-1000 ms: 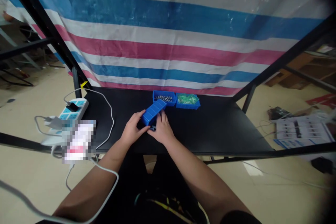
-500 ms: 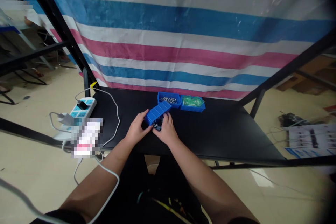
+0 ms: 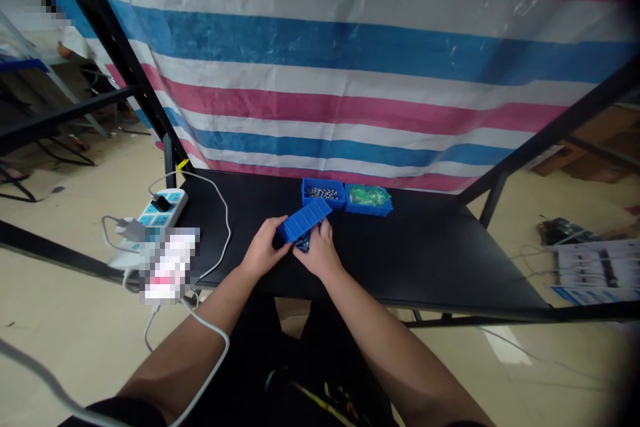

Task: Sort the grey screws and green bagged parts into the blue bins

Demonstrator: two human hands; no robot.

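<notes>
A blue plastic parts bin (image 3: 306, 220) is tipped over between my hands above the black table, its ribbed side facing up. My left hand (image 3: 263, 248) grips its left end, fingers on the far edge and thumb on the near side. My right hand (image 3: 321, 248) closes on its right near side. Small dark pieces (image 3: 303, 242) show at the bin's opening between my hands; their kind is too small to tell. Just beyond stand a blue bin of small shiny metal parts (image 3: 323, 193) and a blue bin holding green circuit boards (image 3: 369, 196).
On the table's (image 3: 425, 260) left side lie a white power strip (image 3: 163, 208) with plugs and a blurred-out phone-like device (image 3: 170, 263), with white cables looping round. A striped tarp (image 3: 340, 107) hangs behind the table. Black frame posts (image 3: 493, 197) rise at both sides.
The view has shifted slightly. Both hands keep their hold on the tipped bin, and the dark pieces at its opening look slightly rearranged.
</notes>
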